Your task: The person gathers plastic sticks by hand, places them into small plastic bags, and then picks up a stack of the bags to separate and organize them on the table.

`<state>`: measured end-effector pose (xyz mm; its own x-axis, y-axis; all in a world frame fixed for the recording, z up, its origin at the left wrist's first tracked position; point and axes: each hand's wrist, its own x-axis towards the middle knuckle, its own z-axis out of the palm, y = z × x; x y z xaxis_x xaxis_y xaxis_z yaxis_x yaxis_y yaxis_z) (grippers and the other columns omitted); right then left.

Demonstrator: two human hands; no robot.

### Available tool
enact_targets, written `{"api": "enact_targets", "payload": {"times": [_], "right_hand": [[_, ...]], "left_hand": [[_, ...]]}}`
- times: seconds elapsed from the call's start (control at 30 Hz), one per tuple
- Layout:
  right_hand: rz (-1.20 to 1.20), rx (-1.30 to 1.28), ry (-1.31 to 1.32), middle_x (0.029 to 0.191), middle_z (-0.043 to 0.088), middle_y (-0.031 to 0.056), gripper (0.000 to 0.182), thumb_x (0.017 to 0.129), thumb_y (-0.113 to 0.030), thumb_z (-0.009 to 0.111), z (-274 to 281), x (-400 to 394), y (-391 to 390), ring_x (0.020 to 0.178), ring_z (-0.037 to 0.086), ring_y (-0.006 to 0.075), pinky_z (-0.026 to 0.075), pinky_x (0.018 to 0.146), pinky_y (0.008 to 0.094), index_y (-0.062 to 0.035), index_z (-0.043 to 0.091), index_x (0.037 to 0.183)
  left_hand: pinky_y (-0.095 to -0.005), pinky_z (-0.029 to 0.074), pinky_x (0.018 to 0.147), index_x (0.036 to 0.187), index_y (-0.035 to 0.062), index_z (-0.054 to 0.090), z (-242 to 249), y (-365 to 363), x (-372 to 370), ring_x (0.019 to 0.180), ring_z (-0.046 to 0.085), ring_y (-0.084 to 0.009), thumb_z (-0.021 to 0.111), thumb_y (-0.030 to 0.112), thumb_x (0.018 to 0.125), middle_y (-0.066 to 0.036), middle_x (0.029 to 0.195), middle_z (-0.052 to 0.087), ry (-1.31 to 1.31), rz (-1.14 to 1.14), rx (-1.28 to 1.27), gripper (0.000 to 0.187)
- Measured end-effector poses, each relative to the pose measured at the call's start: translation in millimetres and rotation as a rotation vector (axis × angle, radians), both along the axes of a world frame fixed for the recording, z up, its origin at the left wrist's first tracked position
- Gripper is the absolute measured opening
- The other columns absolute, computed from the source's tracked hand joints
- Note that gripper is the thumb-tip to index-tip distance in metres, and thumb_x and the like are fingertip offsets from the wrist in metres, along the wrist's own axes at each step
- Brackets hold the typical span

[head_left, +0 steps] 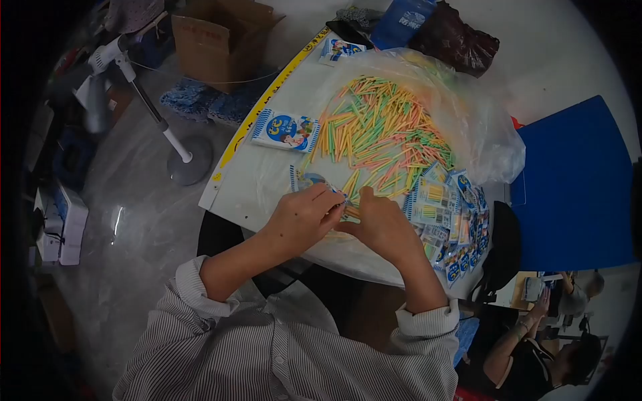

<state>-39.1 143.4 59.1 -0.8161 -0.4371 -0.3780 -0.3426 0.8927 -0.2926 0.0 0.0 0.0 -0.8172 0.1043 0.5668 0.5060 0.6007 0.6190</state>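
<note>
Packet (310, 179) near the edge of the table (257, 194), beside loose sticks (384, 127); seemingly pinched in narrowed fingers of left hand (301, 212). Close by, curled fingers of right hand (386, 227), hold impossible to tell. Probably at filling; next, presumably, keep mouth open, sticks aligned.

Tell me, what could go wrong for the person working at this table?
The heaped packets reach close to the edge of the table, so a nudge from the right hand might send some off.

Loose sticks lie just beyond both hands and could be scattered or snapped.

The crumpled plastic bag lies against the stick pile; if tugged, it might drag sticks along.
</note>
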Motion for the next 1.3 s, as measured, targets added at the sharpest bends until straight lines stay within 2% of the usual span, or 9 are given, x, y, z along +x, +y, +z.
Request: {"api": "enact_targets", "payload": {"times": [0.07, 0.17, 0.37, 0.5, 0.8, 0.9, 0.97, 1.2, 1.3], "right_hand": [[0.220, 0.004, 0.081, 0.090, 0.051, 0.0290, 0.058, 0.065, -0.019, 0.067, 5.0, -1.0, -1.9, 0.075, 0.056, 0.0359, 0.045, 0.061, 0.0409, 0.0084, 0.037, 0.106], [0.187, -0.001, 0.071, 0.080, 0.055, 0.0241, 0.063, 0.064, -0.024, 0.070, 3.1, -2.8, -6.0, 0.075, 0.056, 0.0362, 0.045, 0.063, 0.0391, 0.0101, 0.036, 0.105], [0.112, -0.429, 0.377, 0.093, 0.052, 0.0191, 0.067, 0.062, -0.018, 0.072, 16.0, -2.5, -10.4, 0.065, 0.056, 0.0272, 0.045, 0.056, 0.0339, 0.0019, 0.034, 0.113], [-0.056, -0.473, 0.348, 0.087, 0.053, 0.0117, 0.065, 0.062, -0.016, 0.073, -2.9, 5.7, -6.0, 0.060, 0.054, 0.0183, 0.044, 0.053, 0.0285, -0.0022, 0.037, 0.114], [0.001, -0.872, 0.639, 0.085, 0.054, 0.0059, 0.017, 0.071, 0.003, 0.061, -28.9, 7.5, 0.1, 0.072, 0.053, 0.0124, 0.044, 0.063, 0.0223, 0.0009, 0.055, 0.087], [-0.237, -1.258, 0.531, 0.088, 0.056, 0.0056, 0.015, 0.074, 0.002, 0.058, -27.8, 11.6, 7.4, 0.079, 0.053, 0.0120, 0.041, 0.072, 0.0227, 0.0001, 0.055, 0.088], [-0.399, -1.472, 0.167, 0.094, 0.056, 0.0039, 0.013, 0.079, -0.001, 0.054, -31.4, 17.9, 3.6, 0.083, 0.052, 0.0106, 0.039, 0.075, 0.0227, -0.0015, 0.054, 0.092], [-0.436, -1.896, -0.285, 0.100, 0.054, 0.0065, 0.012, 0.085, -0.004, 0.043, -38.8, 21.7, 8.9, 0.091, 0.051, 0.0138, 0.039, 0.082, 0.0290, -0.0038, 0.048, 0.097], [-0.423, -1.881, -0.277, 0.100, 0.054, 0.0068, 0.015, 0.085, -0.004, 0.045, -45.8, 21.9, 7.5, 0.090, 0.051, 0.0131, 0.039, 0.080, 0.0262, -0.0037, 0.048, 0.099]], "left_hand": [[-0.0282, 0.046, 0.049, 0.082, 0.0033, 0.058, -1.0, 4.1, -1.3, 0.055, 0.056, -0.0235, 0.062, 0.003, 0.067, -0.009, 0.067, 0.052, 0.028, -0.031, 0.049, 0.016], [-0.0301, 0.045, 0.050, 0.078, 0.0018, 0.054, -3.2, 10.6, 0.5, 0.058, 0.056, -0.0229, 0.060, 0.007, 0.071, -0.009, 0.068, 0.054, -0.077, -0.065, 0.147, 0.010], [-0.0243, 0.045, 0.052, 0.074, -0.0020, 0.052, 4.5, 2.0, -4.1, 0.056, 0.059, -0.0139, 0.057, 0.008, 0.075, -0.009, 0.063, 0.059, -0.447, 0.039, 0.686, 0.011], [-0.0241, 0.045, 0.052, 0.075, -0.0024, 0.052, 2.5, -6.8, -7.9, 0.055, 0.059, -0.0122, 0.057, 0.009, 0.075, -0.008, 0.062, 0.059, -0.432, 0.100, 0.668, 0.012], [-0.0208, 0.042, 0.050, 0.083, -0.0011, 0.052, 4.6, -9.3, -8.9, 0.056, 0.052, -0.0067, 0.052, 0.012, 0.081, -0.002, 0.066, 0.056, -0.388, 0.022, 0.940, 0.013], [-0.0194, 0.041, 0.054, 0.092, 0.0000, 0.052, 7.4, -16.0, -9.2, 0.063, 0.049, -0.0046, 0.048, 0.015, 0.085, -0.001, 0.072, 0.053, -0.290, 0.009, 0.958, 0.017], [-0.0212, 0.042, 0.063, 0.097, 0.0006, 0.052, 1.0, -15.0, -11.0, 0.075, 0.052, -0.0072, 0.046, 0.018, 0.086, -0.005, 0.082, 0.055, -0.246, -0.025, 0.929, 0.021], [-0.0250, 0.042, 0.072, 0.103, -0.0011, 0.049, 0.4, 3.1, -5.0, 0.088, 0.054, -0.0145, 0.051, 0.014, 0.082, -0.010, 0.096, 0.056, -0.160, -0.175, 0.737, 0.026], [-0.0236, 0.043, 0.069, 0.102, -0.0027, 0.051, 4.6, 2.1, 3.9, 0.081, 0.054, -0.0108, 0.056, 0.013, 0.079, -0.009, 0.092, 0.058, -0.386, -0.205, 0.340, 0.028]]}}
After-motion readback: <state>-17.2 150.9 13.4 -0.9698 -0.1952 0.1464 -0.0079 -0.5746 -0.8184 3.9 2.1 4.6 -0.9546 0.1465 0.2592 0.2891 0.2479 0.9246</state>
